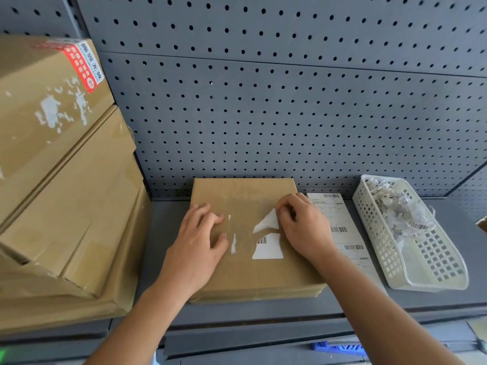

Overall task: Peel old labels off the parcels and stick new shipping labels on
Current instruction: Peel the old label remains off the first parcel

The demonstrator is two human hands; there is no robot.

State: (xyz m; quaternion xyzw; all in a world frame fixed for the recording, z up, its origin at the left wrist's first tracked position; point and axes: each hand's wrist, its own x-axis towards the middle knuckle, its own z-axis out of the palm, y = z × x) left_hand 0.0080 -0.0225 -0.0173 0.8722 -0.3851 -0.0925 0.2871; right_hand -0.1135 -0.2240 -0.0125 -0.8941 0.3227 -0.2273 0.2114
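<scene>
A flat brown cardboard parcel point(253, 270) lies on the grey shelf in front of me. Torn white remains of an old label point(268, 248) with a bit of barcode cling to its top, and a thin white scrap point(233, 243) sits further left. My left hand point(200, 241) rests flat on the parcel's left side, fingers spread. My right hand point(300, 227) pinches the upper edge of the torn label at the parcel's right side. A strip of new shipping labels point(342, 230) with barcodes lies on the shelf just right of the parcel, partly under my right wrist.
A white slotted plastic basket point(432, 259) holding torn label scraps stands at the right. Stacked large cardboard boxes point(60, 180) fill the left, the top one with a red sticker and label residue. A grey pegboard wall point(263, 101) rises behind the shelf point(263, 312).
</scene>
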